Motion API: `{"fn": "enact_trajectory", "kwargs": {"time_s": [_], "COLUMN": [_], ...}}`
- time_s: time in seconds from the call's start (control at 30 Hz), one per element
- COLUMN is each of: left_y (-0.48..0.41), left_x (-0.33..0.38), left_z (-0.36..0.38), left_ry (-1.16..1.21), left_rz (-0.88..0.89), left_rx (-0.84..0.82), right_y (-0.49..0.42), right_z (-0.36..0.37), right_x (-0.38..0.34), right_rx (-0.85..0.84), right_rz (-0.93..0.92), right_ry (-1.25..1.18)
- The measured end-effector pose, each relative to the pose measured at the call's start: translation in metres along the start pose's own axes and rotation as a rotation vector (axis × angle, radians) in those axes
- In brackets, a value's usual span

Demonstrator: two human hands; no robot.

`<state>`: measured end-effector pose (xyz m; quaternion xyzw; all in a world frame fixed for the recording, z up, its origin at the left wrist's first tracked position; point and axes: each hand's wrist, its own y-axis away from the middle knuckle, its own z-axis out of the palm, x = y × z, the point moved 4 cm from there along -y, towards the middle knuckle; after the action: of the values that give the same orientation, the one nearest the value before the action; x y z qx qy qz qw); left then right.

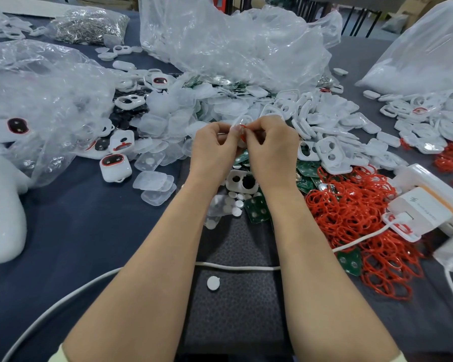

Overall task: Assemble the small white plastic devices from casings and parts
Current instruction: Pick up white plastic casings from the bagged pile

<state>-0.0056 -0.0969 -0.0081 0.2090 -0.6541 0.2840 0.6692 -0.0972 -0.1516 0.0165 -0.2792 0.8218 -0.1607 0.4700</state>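
Observation:
My left hand and my right hand meet above the middle of the table, fingers curled. Together they pinch a small clear-white casing with a red ring on it; most of the piece is hidden behind my fingers. Below my hands lies a white casing with two holes, beside green circuit boards and small white discs. A heap of red rings lies to the right. White casings and clear covers are piled around. A finished device sits at left.
Large clear plastic bags stand behind and at left. A bag of metal parts is at back left. White chargers with a cable sit at right. A dark textured mat lies on the blue cloth.

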Motion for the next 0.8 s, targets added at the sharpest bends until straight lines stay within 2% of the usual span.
{"fn": "enact_trajectory", "kwargs": {"time_s": [0.3,0.43,0.53,0.67,0.73,0.8], "left_y": [-0.002,-0.002,-0.003,-0.002,-0.001,-0.001], "left_x": [0.0,-0.003,-0.002,0.002,0.004,0.006], "left_z": [-0.002,-0.002,-0.003,-0.001,-0.002,-0.001], "left_ry": [-0.102,0.006,0.18,0.381,0.429,0.464], "left_rz": [0.059,0.023,-0.017,-0.046,-0.041,-0.036], "left_rx": [0.01,0.001,-0.026,-0.108,-0.143,-0.171], "right_y": [0.004,0.006,0.002,0.002,0.002,0.0], "right_z": [0.004,0.003,0.001,0.01,0.012,0.012], "right_x": [-0.002,-0.002,0.007,0.019,0.016,0.014], "right_rx": [0.01,0.026,-0.002,-0.199,-0.298,-0.316], "right_rz": [0.025,0.06,0.221,0.632,0.685,0.676], "right_ry": [0.042,-0.045,-0.322,-0.901,-1.077,-1.152]}}
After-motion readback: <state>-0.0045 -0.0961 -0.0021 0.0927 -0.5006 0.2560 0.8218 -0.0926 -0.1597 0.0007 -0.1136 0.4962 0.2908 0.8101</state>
